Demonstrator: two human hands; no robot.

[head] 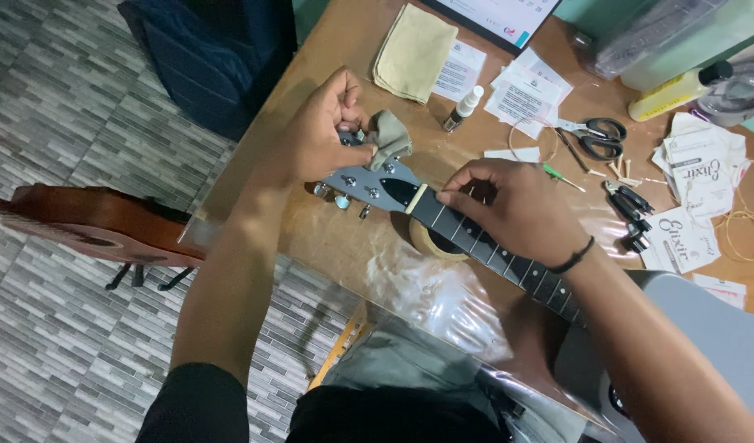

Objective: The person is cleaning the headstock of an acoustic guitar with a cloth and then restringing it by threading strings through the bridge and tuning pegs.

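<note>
Left hand (323,131) pinched shut on a small grey cloth (387,138), pressed to the tip of the guitar headstock (368,184). Right hand (512,209) curled over the neck (492,246) just behind the headstock, fingers closed on it. Headstock lying over the wooden table (327,238), propped on a tape roll (430,240) under the neck. Probably rigid, smooth-lacquered and easily scuffed; tuning pegs delicate, so best gripped at the neck. Beyond the headstock: scissors (598,135), a folded yellow cloth (414,51), string packets (680,238).
</note>
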